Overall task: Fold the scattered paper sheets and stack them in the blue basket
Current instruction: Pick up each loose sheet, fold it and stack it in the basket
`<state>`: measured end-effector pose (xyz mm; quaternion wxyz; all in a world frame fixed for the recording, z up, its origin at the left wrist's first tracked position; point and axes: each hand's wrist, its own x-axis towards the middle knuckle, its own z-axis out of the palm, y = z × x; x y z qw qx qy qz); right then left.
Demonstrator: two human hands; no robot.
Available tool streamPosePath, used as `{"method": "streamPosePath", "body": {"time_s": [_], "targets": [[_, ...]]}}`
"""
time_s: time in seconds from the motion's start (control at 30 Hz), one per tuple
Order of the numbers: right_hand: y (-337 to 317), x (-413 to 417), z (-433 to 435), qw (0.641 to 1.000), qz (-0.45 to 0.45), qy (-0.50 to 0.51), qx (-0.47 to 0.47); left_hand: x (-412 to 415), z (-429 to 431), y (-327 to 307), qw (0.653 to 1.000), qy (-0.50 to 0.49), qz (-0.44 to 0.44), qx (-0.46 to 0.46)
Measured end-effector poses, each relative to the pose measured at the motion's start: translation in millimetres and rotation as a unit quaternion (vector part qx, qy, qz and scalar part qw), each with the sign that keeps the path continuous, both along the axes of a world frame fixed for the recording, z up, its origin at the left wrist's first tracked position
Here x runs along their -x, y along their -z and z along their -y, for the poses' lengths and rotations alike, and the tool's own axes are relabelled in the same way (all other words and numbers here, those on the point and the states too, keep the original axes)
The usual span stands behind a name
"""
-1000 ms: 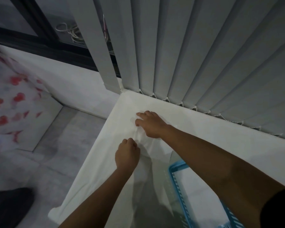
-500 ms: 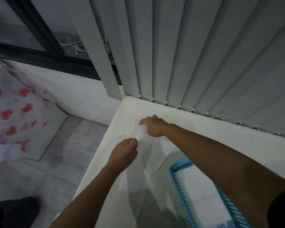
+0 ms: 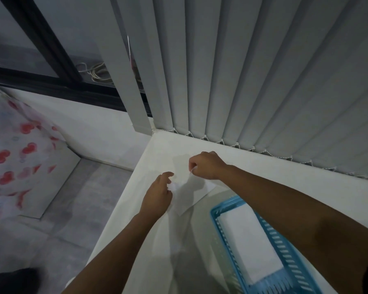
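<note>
1. Paper sheet (image 3: 192,195) lies on the white table (image 3: 149,230) with one edge raised in the right hand's pinch. The rest spreads down and toward the person from that pinch. Its corner nearest the person lies close to the rim of the blue basket (image 3: 225,205), which already holds a folded stack (image 3: 251,242).
2. Likely trouble: the paper sheet is held by a thin edge only, so a quick pull could tear it or let it slip free. If the side away from the pinch is not pinned, the whole sheet may slide on the smooth table and the fold would come out skewed. White on white in dim light also makes the edges hard to line up.
3. Right hand (image 3: 206,165) reaches in from the basket side with its knuckles up. Its fingers are curled and its fingertips are closed on the lifted edge.
4. Left hand (image 3: 157,196) sits just nearer the person than the pinch, with its fingers reaching toward a small raised flap. I cannot tell whether it holds the flap or only touches it.
</note>
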<state>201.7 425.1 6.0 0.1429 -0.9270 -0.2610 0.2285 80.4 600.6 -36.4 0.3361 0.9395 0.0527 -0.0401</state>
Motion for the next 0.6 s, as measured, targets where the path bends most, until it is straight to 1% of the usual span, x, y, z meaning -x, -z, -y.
{"method": "streamPosePath", "body": {"time_s": [0.13, 0.3, 0.37, 0.47, 0.6], "targets": [[9, 19, 19, 0.998, 0.061, -0.011, 0.012, 8, 7, 5, 1.000, 0.016, -0.003, -0.020], [23, 41, 36, 0.992, 0.119, -0.019, 0.035, 19, 3, 11, 0.996, 0.056, 0.001, -0.074], [28, 48, 40, 0.992, 0.119, -0.024, 0.043, 23, 2, 15, 0.993, 0.076, -0.002, -0.093], [38, 55, 43, 0.994, 0.089, -0.031, 0.057, 28, 0, 20, 0.989, 0.108, 0.016, -0.096], [43, 60, 44, 0.996, 0.044, -0.022, 0.070, 28, -1, 15, 0.990, 0.096, 0.062, -0.086]]}}
